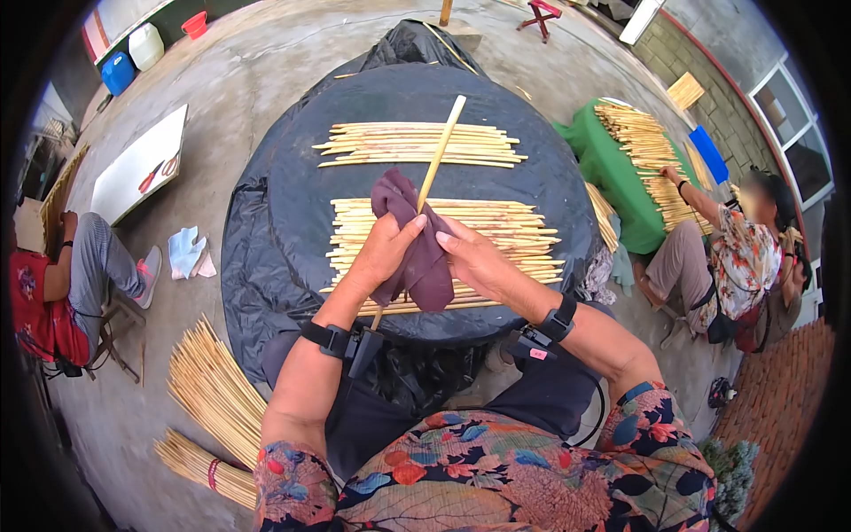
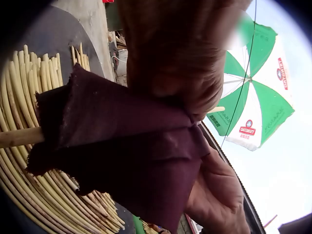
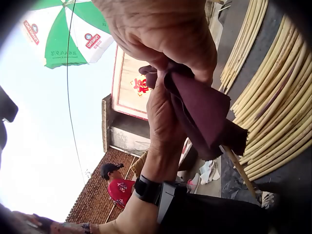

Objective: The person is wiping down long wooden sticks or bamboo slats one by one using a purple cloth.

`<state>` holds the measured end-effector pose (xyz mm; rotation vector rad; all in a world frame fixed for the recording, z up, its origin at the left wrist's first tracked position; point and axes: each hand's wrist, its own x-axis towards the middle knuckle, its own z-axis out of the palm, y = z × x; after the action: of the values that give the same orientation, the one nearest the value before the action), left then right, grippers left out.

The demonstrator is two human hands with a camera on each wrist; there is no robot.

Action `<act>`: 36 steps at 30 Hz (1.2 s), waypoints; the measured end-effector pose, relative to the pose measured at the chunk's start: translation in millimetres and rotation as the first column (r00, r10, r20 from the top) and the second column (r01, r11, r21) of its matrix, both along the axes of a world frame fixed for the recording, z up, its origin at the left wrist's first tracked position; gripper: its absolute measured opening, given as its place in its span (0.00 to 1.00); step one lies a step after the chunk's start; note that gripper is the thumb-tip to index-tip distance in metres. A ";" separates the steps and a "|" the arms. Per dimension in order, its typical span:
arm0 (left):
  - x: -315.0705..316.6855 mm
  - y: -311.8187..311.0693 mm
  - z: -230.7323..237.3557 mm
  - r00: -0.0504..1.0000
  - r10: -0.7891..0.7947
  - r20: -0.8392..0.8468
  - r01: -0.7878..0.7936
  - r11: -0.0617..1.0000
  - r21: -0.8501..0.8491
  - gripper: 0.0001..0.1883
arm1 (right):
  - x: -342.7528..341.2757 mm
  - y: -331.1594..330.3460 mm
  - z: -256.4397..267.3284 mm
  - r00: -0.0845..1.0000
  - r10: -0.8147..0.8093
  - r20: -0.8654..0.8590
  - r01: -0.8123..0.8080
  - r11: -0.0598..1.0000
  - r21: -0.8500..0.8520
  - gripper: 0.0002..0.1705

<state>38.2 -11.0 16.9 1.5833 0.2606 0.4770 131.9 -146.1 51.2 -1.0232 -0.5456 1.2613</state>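
A dark purple cloth [image 1: 427, 270] is wrapped around one pale peeled stick [image 1: 441, 146], which slants up and away over the table. My left hand [image 1: 383, 253] grips the cloth from the left, thumb along the stick. From the other side my right hand [image 1: 479, 259] holds the same cloth, its thumb near the left one. Folds hide the stick's middle; a short lower end comes out below the cloth [image 3: 197, 112] in the right wrist view. Beneath the hands lies a wide row of similar sticks [image 1: 523, 239], with a smaller row [image 1: 425, 144] beyond it.
Black plastic covers the round table [image 1: 292, 213]. Bundles of sticks [image 1: 213, 377] lie on the ground at left. A person [image 1: 749, 257] at right handles sticks on a green-covered table [image 1: 585, 142]; another person [image 1: 53, 284] sits at left by a white board [image 1: 133, 177].
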 end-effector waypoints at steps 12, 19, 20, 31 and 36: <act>-6.9 -13.2 19.4 0.954 -0.244 -0.176 0.257 0.965 0.057 0.15 | 42.0 -30.4 78.0 -0.737 -0.202 0.645 -0.148 0.979 0.138 0.18; -8.2 -24.8 11.2 0.926 -0.252 -0.281 0.343 0.872 0.349 0.17 | 43.7 -33.6 63.2 -0.785 -0.045 0.618 -0.145 0.983 -0.113 0.13; -8.0 -26.3 6.1 0.933 -0.245 -0.264 0.334 0.862 0.381 0.17 | 47.7 -32.5 63.5 -0.773 -0.014 0.634 -0.153 0.974 -0.165 0.10; -21.4 -0.2 34.2 0.916 0.005 -0.401 0.296 0.667 0.684 0.12 | 91.0 -59.9 94.5 -0.781 -0.002 0.625 -0.124 0.981 -0.152 0.08; -31.6 15.8 32.0 0.963 0.114 -0.246 0.142 0.562 0.815 0.13 | 115.8 -78.6 104.6 -0.759 0.050 0.649 -0.052 0.989 -0.137 0.10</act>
<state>6.6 4.8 48.9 2.6156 0.2397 0.3757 247.7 -224.7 155.8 -2.1213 -2.3497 -0.5828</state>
